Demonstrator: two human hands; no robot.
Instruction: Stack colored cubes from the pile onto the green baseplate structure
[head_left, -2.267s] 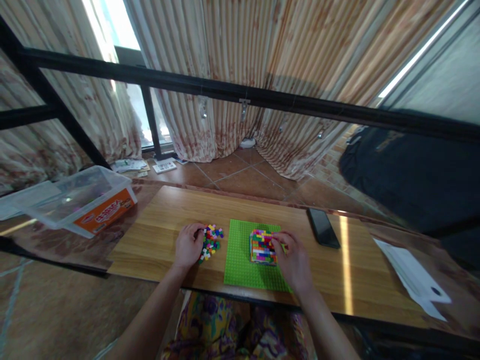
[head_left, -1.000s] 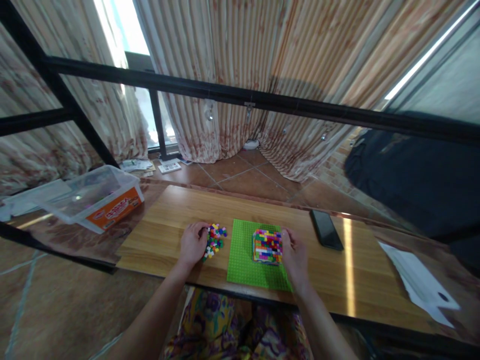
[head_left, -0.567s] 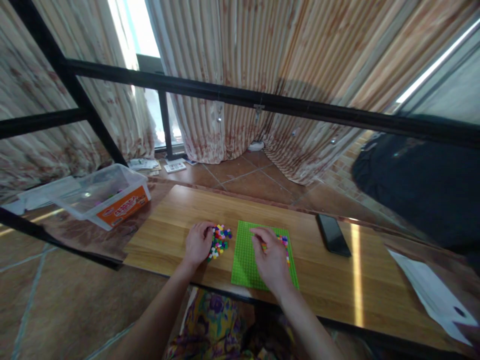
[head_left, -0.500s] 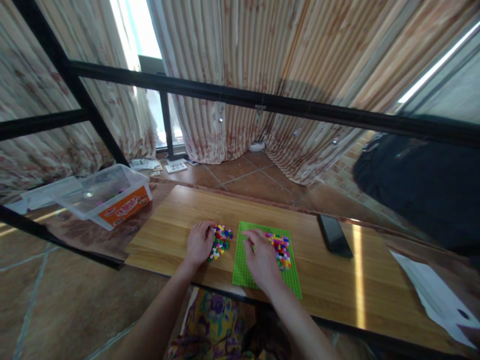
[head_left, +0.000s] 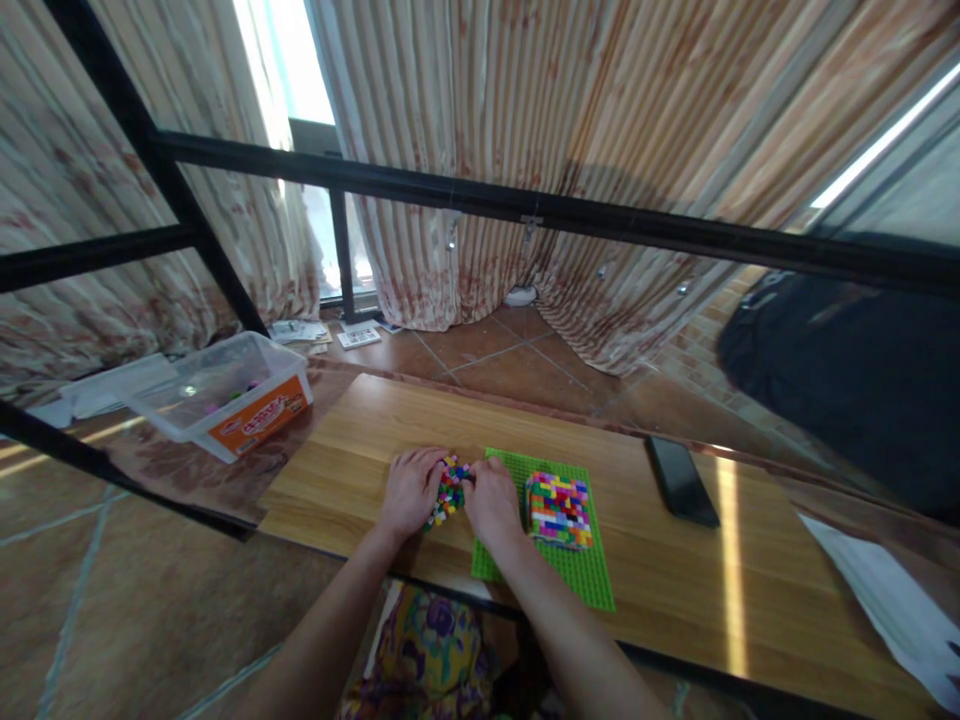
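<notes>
A loose pile of small multicoloured building bricks (head_left: 451,488) lies on the wooden table between my hands. My left hand (head_left: 411,490) rests against the pile's left side, its fingers bent but apart, with no brick visibly gripped. At the pile's right side is my right hand (head_left: 491,500), fingertips pinched together among the bricks; whatever they hold is too small to name. My right wrist crosses the left part of a green studded baseplate (head_left: 592,585). On that plate stands a rectangular block of stacked bricks (head_left: 559,510) in many colours, just right of my right hand.
A black phone (head_left: 681,480) lies right of the plate, and a white sheet (head_left: 877,600) is at the table's right end. Beyond the table's left end is a clear plastic box (head_left: 259,415) with an orange label. A black metal bar (head_left: 420,185) crosses above the table's far side.
My right hand has moved left from over the baseplate to the loose pile, uncovering the brick block. My left hand stays by the pile. The view has shifted slightly.
</notes>
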